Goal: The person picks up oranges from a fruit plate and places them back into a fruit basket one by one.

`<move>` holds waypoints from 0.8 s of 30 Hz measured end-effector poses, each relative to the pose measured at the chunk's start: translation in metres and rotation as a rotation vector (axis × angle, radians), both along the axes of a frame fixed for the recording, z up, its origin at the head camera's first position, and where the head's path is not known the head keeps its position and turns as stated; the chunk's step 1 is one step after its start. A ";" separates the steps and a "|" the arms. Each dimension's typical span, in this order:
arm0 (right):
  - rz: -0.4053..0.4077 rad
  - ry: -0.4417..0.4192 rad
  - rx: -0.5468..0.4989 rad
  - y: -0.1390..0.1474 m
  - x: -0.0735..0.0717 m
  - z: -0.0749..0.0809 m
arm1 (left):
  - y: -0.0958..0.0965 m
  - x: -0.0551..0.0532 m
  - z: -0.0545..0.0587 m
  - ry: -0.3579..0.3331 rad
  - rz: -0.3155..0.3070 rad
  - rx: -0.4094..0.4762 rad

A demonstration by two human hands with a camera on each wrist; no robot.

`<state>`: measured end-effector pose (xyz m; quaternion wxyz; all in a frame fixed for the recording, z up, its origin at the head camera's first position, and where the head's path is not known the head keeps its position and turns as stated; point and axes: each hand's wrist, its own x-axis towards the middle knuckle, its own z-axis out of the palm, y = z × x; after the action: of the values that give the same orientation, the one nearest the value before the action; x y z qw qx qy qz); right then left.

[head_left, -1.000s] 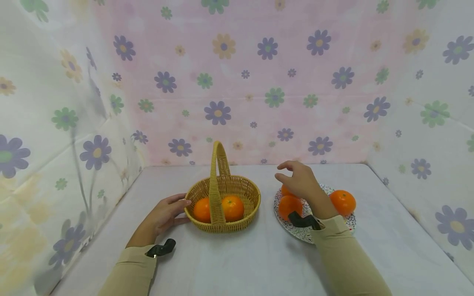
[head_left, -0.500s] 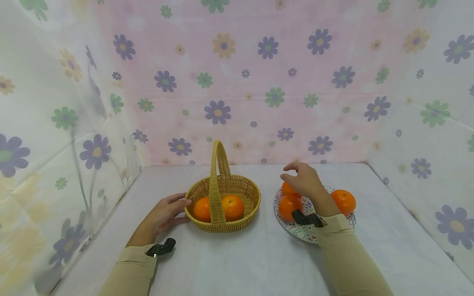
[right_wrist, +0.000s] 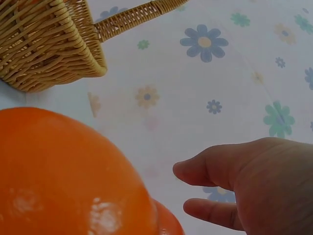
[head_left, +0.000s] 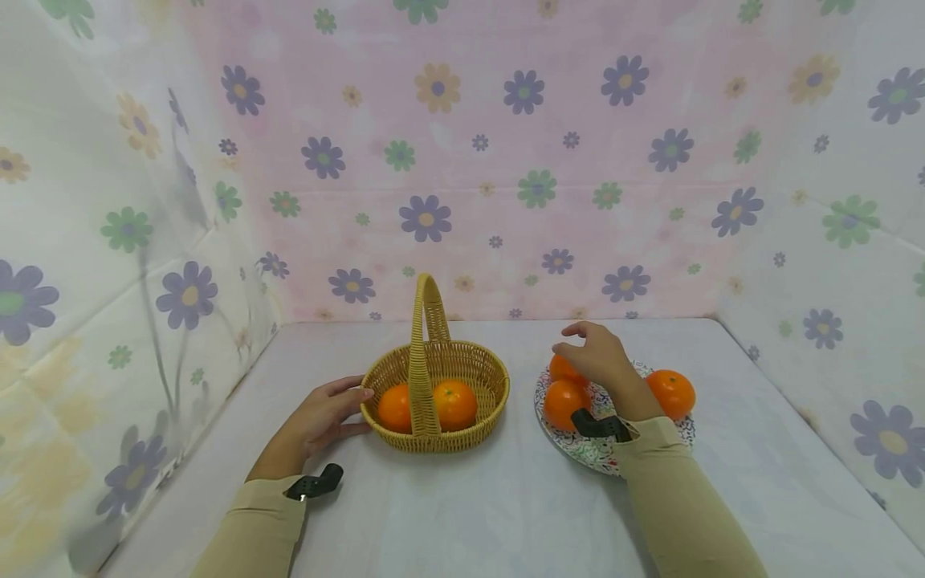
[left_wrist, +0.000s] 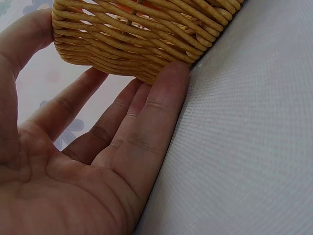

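My left hand [head_left: 325, 413] rests its fingertips on the outside of a yellow wicker basket [head_left: 462, 442] with a tall handle. Its fingers stretch towards the weave [left_wrist: 132, 39] in the left wrist view, one low by the table. Two oranges [head_left: 455, 405] lie in the basket. Over a speckled plate [head_left: 592, 459] to the right, my right hand [head_left: 596, 353] hovers with fingers parted and nothing between them. It partly hides the rear orange [head_left: 566, 368]; another orange [head_left: 567, 405] sits in front. In the right wrist view a near orange [right_wrist: 63, 166] fills the lower left.
A third orange [head_left: 670, 393] sits on the plate's right side. A white cloth [head_left: 462, 522] covers the table. Flower-printed curtains [head_left: 477, 185] stand at the back and on both sides. Dark camera mounts [head_left: 315, 483] are strapped to both wrists.
My right hand has moved a little to the right and slightly down over the plate, slowing lately. My left hand, the basket and the oranges have stayed put.
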<state>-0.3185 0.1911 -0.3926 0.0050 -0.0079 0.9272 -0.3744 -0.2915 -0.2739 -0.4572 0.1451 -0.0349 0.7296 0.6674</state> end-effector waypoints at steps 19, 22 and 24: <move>0.007 -0.065 -0.051 0.008 -0.009 -0.015 | 0.000 0.001 0.002 -0.005 0.000 0.013; 0.005 -0.073 -0.053 0.008 -0.009 -0.016 | 0.001 0.000 0.002 -0.007 0.003 0.014; 0.008 -0.077 -0.047 0.009 -0.009 -0.017 | 0.001 0.000 0.002 -0.011 0.008 0.013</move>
<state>-0.3279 0.1997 -0.4095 0.0420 0.0026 0.9173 -0.3960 -0.2911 -0.2728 -0.4549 0.1468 -0.0403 0.7241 0.6726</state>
